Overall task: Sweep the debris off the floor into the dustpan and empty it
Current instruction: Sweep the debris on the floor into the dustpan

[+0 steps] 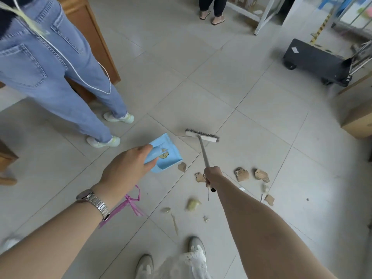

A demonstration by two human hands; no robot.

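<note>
A pale tiled floor (pixel 231 93) is seen from above, with a bystander in blue jeans (pixel 50 63) at the far left. A blue dustpan (pixel 168 156) is gripped by its handle in the closed left hand (pixel 128 168), its mouth turned toward the scattered debris. A short broom (pixel 202 136) is held by the closed right hand (pixel 213 176), handle running away from the sweeper, bristles set down beyond the mess. Torn cardboard scraps (pixel 242 174), a crumpled yellowish wad (pixel 193 204) and a pink ribbon (pixel 130 202) lie between broom head and feet; a pull back and leftward appears needed to reach the pan.
</note>
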